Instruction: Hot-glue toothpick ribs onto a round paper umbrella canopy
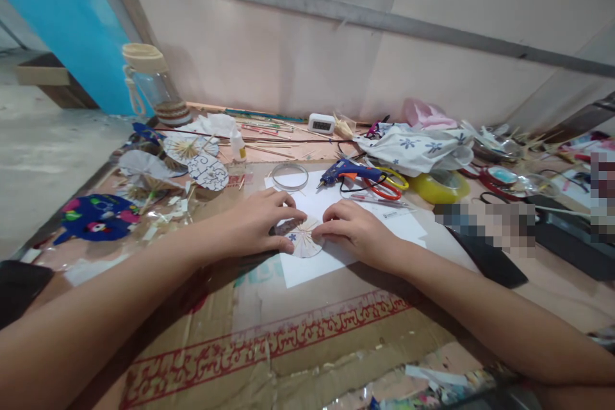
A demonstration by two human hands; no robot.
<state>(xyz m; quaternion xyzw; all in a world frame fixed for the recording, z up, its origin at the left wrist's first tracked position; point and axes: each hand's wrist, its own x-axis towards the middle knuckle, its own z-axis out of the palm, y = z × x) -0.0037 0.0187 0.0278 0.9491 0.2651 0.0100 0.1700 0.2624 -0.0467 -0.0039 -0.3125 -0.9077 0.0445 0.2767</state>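
A small round paper umbrella canopy (304, 245) lies over white sheets of paper (300, 274), its thin wooden ribs facing up and a blue flower print at its left. My left hand (257, 221) curves round the left side, with the thumb at the near rim and the index finger at the far rim. On the right edge, my right hand (358, 230) has its thumb and fingers closed in a pinch. The fingertips partly cover the rim. Just beyond them are a clear ring (289, 167), probably a tape roll, and a blue glue gun (350, 171).
Finished-looking little umbrellas (207, 172) and a blue patterned one (99, 218) sit at left. Behind stand a bottle (158, 93), a small glue bottle (237, 146) and a digital timer (321, 123). Scissors (382, 189), yellow tape (439, 187) and floral cloth (416, 147) lie right.
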